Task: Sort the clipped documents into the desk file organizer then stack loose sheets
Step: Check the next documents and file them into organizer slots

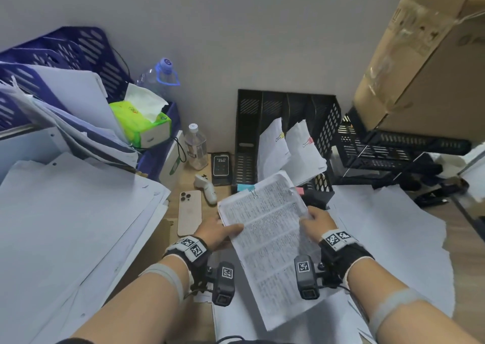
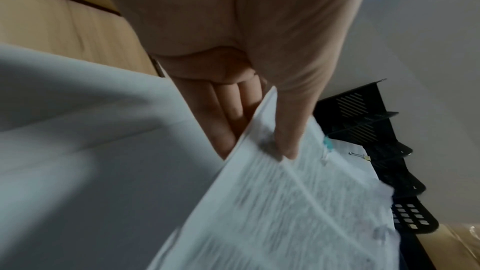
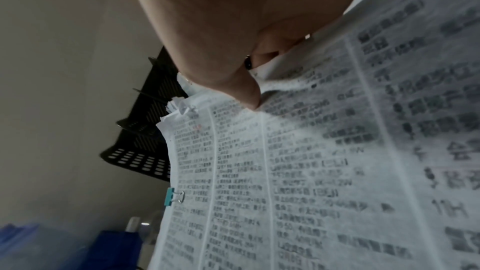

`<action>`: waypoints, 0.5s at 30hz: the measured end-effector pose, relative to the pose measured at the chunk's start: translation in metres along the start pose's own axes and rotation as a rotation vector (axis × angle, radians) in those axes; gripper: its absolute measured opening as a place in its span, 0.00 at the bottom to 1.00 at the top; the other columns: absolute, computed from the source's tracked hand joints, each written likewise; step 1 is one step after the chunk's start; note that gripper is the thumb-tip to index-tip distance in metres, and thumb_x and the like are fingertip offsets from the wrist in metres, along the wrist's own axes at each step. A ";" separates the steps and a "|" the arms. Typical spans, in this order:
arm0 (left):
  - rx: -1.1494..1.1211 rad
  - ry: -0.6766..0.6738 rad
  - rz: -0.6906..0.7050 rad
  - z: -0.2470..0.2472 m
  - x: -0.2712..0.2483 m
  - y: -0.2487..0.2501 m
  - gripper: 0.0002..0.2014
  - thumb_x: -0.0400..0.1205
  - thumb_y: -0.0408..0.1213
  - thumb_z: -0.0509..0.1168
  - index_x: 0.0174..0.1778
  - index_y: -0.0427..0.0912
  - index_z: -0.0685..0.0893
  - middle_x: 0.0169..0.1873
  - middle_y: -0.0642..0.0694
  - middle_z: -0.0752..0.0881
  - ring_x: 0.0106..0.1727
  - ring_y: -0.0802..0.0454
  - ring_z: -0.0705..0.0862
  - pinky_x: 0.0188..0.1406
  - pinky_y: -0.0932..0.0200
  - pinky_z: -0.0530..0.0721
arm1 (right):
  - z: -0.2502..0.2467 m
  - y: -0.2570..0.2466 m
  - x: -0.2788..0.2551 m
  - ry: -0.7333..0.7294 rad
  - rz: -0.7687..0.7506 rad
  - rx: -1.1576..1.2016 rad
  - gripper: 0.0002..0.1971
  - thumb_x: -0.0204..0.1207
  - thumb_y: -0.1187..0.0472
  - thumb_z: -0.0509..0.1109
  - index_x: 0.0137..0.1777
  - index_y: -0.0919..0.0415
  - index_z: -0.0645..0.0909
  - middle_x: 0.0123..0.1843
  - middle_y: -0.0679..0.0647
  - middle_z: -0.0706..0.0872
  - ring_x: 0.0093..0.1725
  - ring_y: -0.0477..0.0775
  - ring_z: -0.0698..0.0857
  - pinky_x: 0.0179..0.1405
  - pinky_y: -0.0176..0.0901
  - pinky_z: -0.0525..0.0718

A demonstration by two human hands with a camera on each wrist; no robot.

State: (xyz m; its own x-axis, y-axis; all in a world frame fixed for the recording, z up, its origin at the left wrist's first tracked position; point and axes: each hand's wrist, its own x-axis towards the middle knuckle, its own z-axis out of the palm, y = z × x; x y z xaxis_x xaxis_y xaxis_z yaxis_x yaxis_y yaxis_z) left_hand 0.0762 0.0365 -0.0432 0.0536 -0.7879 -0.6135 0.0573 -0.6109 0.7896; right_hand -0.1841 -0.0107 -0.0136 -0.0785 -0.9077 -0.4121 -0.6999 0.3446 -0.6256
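The left hand pinches the left edge of the clipped document, thumb on top, fingers flat beneath. The right hand grips its right edge likewise. The document, fastened by a teal binder clip, hangs just before the black file organizer, where 2 clipped bundles stand.
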 end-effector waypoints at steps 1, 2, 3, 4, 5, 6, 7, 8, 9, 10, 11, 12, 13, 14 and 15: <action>0.008 -0.049 0.006 0.002 -0.004 -0.001 0.18 0.77 0.32 0.78 0.64 0.42 0.87 0.54 0.43 0.95 0.53 0.44 0.95 0.56 0.42 0.92 | -0.004 -0.011 -0.002 -0.003 -0.021 0.036 0.08 0.77 0.65 0.62 0.48 0.63 0.82 0.45 0.62 0.88 0.47 0.63 0.85 0.42 0.45 0.80; 0.011 -0.099 0.016 0.003 -0.006 -0.002 0.17 0.78 0.33 0.77 0.63 0.42 0.88 0.55 0.43 0.94 0.54 0.43 0.94 0.56 0.43 0.92 | -0.009 -0.025 -0.003 -0.007 -0.050 0.076 0.08 0.79 0.66 0.62 0.49 0.59 0.83 0.45 0.58 0.87 0.46 0.61 0.85 0.41 0.43 0.79; 0.005 -0.150 0.027 0.005 -0.008 -0.003 0.16 0.79 0.34 0.76 0.63 0.42 0.88 0.57 0.43 0.94 0.56 0.42 0.94 0.58 0.41 0.92 | -0.014 -0.039 -0.004 -0.009 -0.086 0.115 0.09 0.80 0.66 0.62 0.52 0.58 0.83 0.46 0.57 0.87 0.47 0.59 0.84 0.39 0.41 0.79; -0.022 -0.184 0.040 0.006 -0.009 -0.003 0.16 0.80 0.35 0.75 0.64 0.42 0.87 0.58 0.42 0.94 0.58 0.41 0.93 0.60 0.38 0.90 | -0.018 -0.055 -0.003 -0.013 -0.127 0.153 0.09 0.80 0.66 0.62 0.53 0.59 0.83 0.48 0.58 0.88 0.48 0.60 0.85 0.39 0.42 0.80; -0.051 -0.190 0.052 0.007 -0.011 0.000 0.16 0.82 0.35 0.74 0.65 0.42 0.86 0.58 0.41 0.93 0.59 0.40 0.93 0.61 0.36 0.89 | -0.023 -0.070 -0.001 -0.017 -0.175 0.190 0.09 0.80 0.66 0.62 0.53 0.62 0.84 0.49 0.61 0.89 0.49 0.61 0.86 0.40 0.44 0.82; -0.082 -0.169 0.073 0.008 -0.011 0.004 0.15 0.83 0.34 0.72 0.66 0.40 0.86 0.58 0.40 0.93 0.59 0.40 0.93 0.62 0.35 0.89 | -0.027 -0.084 0.002 -0.013 -0.214 0.212 0.09 0.80 0.66 0.62 0.54 0.63 0.84 0.51 0.64 0.89 0.50 0.63 0.86 0.43 0.46 0.83; -0.096 -0.114 0.104 0.010 -0.011 0.011 0.14 0.84 0.34 0.71 0.66 0.38 0.85 0.58 0.39 0.93 0.59 0.39 0.92 0.63 0.36 0.89 | -0.030 -0.098 0.004 -0.002 -0.246 0.223 0.10 0.80 0.65 0.62 0.55 0.63 0.83 0.52 0.64 0.88 0.51 0.63 0.86 0.44 0.47 0.83; -0.084 -0.035 0.152 0.010 -0.008 0.018 0.14 0.85 0.34 0.69 0.66 0.36 0.85 0.59 0.37 0.92 0.59 0.39 0.92 0.63 0.40 0.89 | -0.033 -0.112 0.006 0.019 -0.280 0.226 0.10 0.81 0.64 0.62 0.58 0.62 0.82 0.54 0.62 0.88 0.54 0.61 0.86 0.46 0.48 0.83; -0.024 0.054 0.206 0.012 -0.009 0.029 0.14 0.86 0.35 0.68 0.66 0.34 0.85 0.59 0.35 0.92 0.59 0.38 0.92 0.62 0.44 0.89 | -0.037 -0.125 0.007 0.053 -0.313 0.225 0.12 0.81 0.62 0.64 0.63 0.60 0.79 0.57 0.58 0.87 0.57 0.59 0.85 0.49 0.47 0.82; 0.045 0.156 0.262 0.012 -0.005 0.038 0.14 0.87 0.37 0.66 0.64 0.32 0.85 0.58 0.34 0.91 0.59 0.38 0.91 0.58 0.49 0.89 | -0.043 -0.139 0.008 0.093 -0.347 0.226 0.17 0.80 0.60 0.67 0.68 0.58 0.76 0.62 0.55 0.84 0.61 0.57 0.83 0.54 0.44 0.80; 0.113 0.254 0.318 0.012 -0.004 0.048 0.14 0.88 0.39 0.64 0.61 0.31 0.85 0.55 0.35 0.91 0.57 0.37 0.91 0.54 0.51 0.88 | -0.048 -0.154 0.006 0.111 -0.377 0.228 0.21 0.79 0.58 0.69 0.71 0.57 0.73 0.65 0.54 0.81 0.65 0.55 0.81 0.58 0.44 0.78; 0.150 0.338 0.375 0.013 -0.002 0.058 0.14 0.89 0.40 0.62 0.57 0.32 0.84 0.52 0.37 0.90 0.55 0.38 0.90 0.52 0.52 0.86 | -0.052 -0.168 0.005 0.087 -0.393 0.254 0.24 0.78 0.54 0.70 0.73 0.56 0.72 0.67 0.53 0.80 0.65 0.53 0.80 0.61 0.44 0.77; 0.178 0.397 0.449 0.012 -0.001 0.068 0.11 0.90 0.40 0.60 0.55 0.36 0.83 0.49 0.39 0.89 0.53 0.39 0.89 0.52 0.53 0.84 | -0.057 -0.183 0.001 0.008 -0.385 0.312 0.25 0.78 0.50 0.70 0.73 0.55 0.73 0.66 0.50 0.81 0.64 0.52 0.81 0.62 0.46 0.79; 0.205 0.430 0.529 0.013 0.001 0.078 0.08 0.90 0.37 0.59 0.56 0.41 0.83 0.49 0.40 0.87 0.52 0.39 0.87 0.54 0.52 0.84 | -0.062 -0.196 -0.002 -0.112 -0.350 0.402 0.25 0.77 0.45 0.70 0.71 0.54 0.76 0.66 0.50 0.83 0.63 0.53 0.84 0.63 0.51 0.83; 0.245 0.436 0.587 0.014 0.002 0.087 0.10 0.89 0.32 0.58 0.61 0.44 0.83 0.50 0.41 0.88 0.53 0.40 0.86 0.56 0.51 0.84 | -0.068 -0.209 -0.008 -0.229 -0.295 0.512 0.26 0.75 0.40 0.69 0.69 0.53 0.78 0.64 0.51 0.85 0.60 0.54 0.86 0.61 0.57 0.85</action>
State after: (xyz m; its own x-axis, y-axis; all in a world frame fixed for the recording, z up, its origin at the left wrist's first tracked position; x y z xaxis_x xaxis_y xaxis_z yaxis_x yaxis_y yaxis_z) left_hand 0.0672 -0.0190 0.0247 0.3976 -0.9176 -0.0024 -0.3220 -0.1419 0.9361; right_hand -0.0859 -0.0917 0.1653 0.2595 -0.9274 -0.2693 -0.2365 0.2094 -0.9488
